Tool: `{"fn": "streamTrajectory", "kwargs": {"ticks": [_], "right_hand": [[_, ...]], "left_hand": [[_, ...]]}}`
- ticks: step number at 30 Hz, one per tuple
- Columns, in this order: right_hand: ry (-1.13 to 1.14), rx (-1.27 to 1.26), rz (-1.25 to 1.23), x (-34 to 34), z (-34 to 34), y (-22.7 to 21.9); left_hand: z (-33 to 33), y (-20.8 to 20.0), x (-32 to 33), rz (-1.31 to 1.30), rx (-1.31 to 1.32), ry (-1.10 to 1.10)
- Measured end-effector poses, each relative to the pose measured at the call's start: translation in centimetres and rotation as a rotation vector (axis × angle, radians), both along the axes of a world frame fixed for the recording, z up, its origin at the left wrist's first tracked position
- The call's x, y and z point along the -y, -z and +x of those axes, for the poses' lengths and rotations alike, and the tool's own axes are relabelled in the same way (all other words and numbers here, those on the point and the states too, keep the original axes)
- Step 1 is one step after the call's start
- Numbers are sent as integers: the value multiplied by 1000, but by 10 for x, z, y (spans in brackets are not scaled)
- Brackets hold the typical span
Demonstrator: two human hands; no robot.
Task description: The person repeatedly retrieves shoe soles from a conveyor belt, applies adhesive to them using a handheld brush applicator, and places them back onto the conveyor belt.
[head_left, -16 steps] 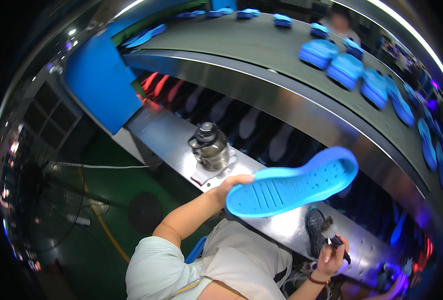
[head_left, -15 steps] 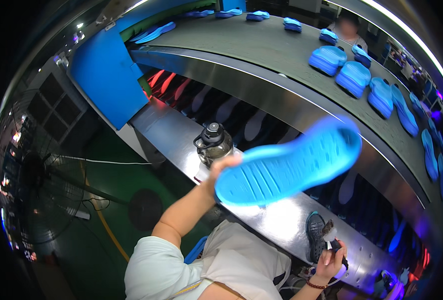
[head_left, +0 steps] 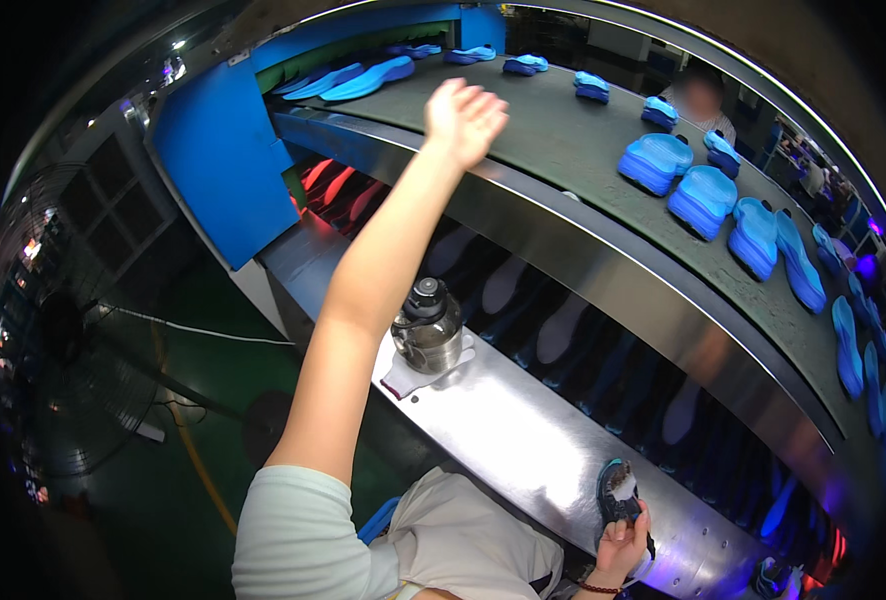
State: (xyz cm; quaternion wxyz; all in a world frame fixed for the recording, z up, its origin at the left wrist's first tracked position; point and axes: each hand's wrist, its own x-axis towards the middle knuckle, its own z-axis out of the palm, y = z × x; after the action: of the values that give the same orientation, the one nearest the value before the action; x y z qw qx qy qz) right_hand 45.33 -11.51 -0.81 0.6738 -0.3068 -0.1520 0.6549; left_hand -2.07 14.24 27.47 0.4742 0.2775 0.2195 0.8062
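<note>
Reaching with the left hand [head_left: 466, 122] out past the near edge of the dark conveyor belt [head_left: 553, 130], fingers apart and loosely curved, palm free. To the left of that hand, flat on the belt, a bright blue sole [head_left: 368, 79], with other slim blue soles close beside it. Holding a brush [head_left: 624, 487] in the right hand [head_left: 619, 546], low over the shiny metal shelf [head_left: 508, 425], fingers and thumb clamped on the handle, pale bristles with brown tips pointing away from the body. Just behind the brush, on the shelf, a dark shoe [head_left: 606, 498] with a bluish rim, partly covered; hard to tell whether touching the bristles or apart from them. Round the right wrist, a dark beaded bracelet [head_left: 600, 588]. Farther left on the same shelf, a see-through bottle [head_left: 428, 335] with a black lid, upright on a pale glove [head_left: 403, 379] with a dark red cuff. Along the far side of the belt and curving round to the right, a line of thick blue soles [head_left: 703, 205], some lying flat, others on edge. Beneath the belt, a dark rack [head_left: 631, 402] with pale soles [head_left: 561, 332], lit red at the left end and bluish at the right. Beyond the belt, a person [head_left: 701, 118]. Off to the left, a blue panel [head_left: 218, 165] and a standing fan [head_left: 73, 390].
</note>
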Motion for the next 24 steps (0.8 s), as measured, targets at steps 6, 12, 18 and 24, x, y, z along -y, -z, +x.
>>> {"fn": "streamTrajectory", "kwargs": {"ticks": [6,12,18,24], "right_hand": [[-23,147,-51,2,-16,-19],[-28,130,-122,0,-14,-14],[15,73,-151,1,-2,-3],[13,66,-130,3,10,8]], "left_hand": [[138,-15,-20,130,-1333,-76],[204,-21,-51,-191,-2179,-234],[241,-24,-68,-170,-2034,-176],[316,-16,-76,74,-2006,22]]}}
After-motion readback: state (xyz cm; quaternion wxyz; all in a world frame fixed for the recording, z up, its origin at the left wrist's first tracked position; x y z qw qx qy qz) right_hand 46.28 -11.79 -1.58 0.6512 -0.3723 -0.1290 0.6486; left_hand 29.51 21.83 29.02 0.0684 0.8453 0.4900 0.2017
